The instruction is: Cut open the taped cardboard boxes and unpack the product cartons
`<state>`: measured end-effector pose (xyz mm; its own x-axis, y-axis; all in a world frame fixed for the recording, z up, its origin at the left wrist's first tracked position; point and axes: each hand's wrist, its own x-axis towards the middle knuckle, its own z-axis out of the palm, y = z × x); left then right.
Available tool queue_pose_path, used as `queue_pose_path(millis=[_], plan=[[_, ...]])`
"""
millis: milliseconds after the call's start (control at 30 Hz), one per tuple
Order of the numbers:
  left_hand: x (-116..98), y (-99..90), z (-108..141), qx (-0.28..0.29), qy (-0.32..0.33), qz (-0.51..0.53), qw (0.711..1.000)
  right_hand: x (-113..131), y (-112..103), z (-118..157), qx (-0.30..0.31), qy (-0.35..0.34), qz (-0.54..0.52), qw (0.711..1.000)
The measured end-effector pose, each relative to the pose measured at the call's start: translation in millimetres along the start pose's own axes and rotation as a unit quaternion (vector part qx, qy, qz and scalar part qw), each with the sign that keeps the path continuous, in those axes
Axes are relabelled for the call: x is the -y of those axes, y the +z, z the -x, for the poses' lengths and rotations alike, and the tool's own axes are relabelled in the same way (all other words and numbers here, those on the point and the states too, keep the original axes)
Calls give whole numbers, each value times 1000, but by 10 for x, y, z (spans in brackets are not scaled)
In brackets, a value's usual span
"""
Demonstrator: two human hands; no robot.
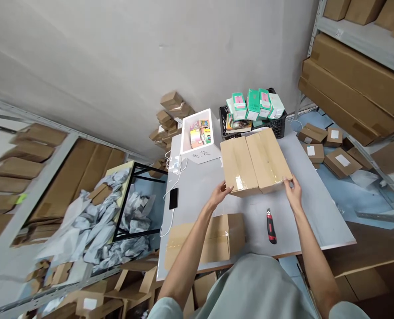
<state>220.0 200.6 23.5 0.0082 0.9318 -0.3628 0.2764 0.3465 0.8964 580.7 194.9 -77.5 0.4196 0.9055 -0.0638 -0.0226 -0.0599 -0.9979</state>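
A cardboard box (pixel 239 163) with its two top flaps meeting along a seam is on the grey table, in front of a black crate. My left hand (pixel 220 193) is at its near left corner, fingers curled around the edge. At the near right corner, my right hand (pixel 293 188) pinches the cardboard. A red and black utility knife (pixel 271 228) lies nearer to me on the table. Beside my left forearm sits a second cardboard box (pixel 215 239), partly hidden by that arm.
The black crate (pixel 278 128) holds green and white boxes (pixel 252 104). Left of it stands a white foam box (pixel 200 153) with small packages. A phone (pixel 173 198) with a cable lies on the table's (pixel 193 186) left side. Shelves with cardboard flank both sides.
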Motion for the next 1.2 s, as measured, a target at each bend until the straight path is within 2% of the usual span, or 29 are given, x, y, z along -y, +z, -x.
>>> queue_pose_path(millis=[100, 200, 400, 500, 567, 633, 700, 767, 833, 967, 1067, 1200], plan=[[-1, 300, -125, 21, 24, 4, 999, -49, -362, -125, -9, -8, 14, 1000], [-63, 590, -350, 28, 43, 7, 999, -45, -560, -428, -15, -33, 29, 999], [-307, 989, -723, 12, 55, 1, 998, 42, -514, -1082, -98, -50, 36, 993], [-374, 1074, -708, -19, 53, -10, 998, 49, -533, -1142, -143, -50, 40, 988], [-341, 1034, -564, -59, 49, -18, 997, -19, -583, -1031, -173, -45, 44, 983], [-232, 882, -287, -103, 40, -21, 994, -172, -622, -801, -189, -29, 52, 980], [-59, 620, 124, -144, 50, -28, 988, -406, -616, -461, -166, -4, 64, 984], [142, 284, 629, -188, 100, -62, 975, -684, -561, -38, -104, 29, 78, 991], [350, -68, 1156, -240, 118, -103, 958, -953, -483, 422, -31, 65, 94, 993], [810, -649, 2026, -346, 62, -160, 922, -1296, -378, 1184, 74, 117, 131, 982], [1183, -933, 2412, -411, 18, -157, 898, -1344, -374, 1466, 109, 134, 166, 971], [1548, -1223, 2587, -458, 7, -159, 875, -1223, -398, 1539, 99, 128, 244, 956]])
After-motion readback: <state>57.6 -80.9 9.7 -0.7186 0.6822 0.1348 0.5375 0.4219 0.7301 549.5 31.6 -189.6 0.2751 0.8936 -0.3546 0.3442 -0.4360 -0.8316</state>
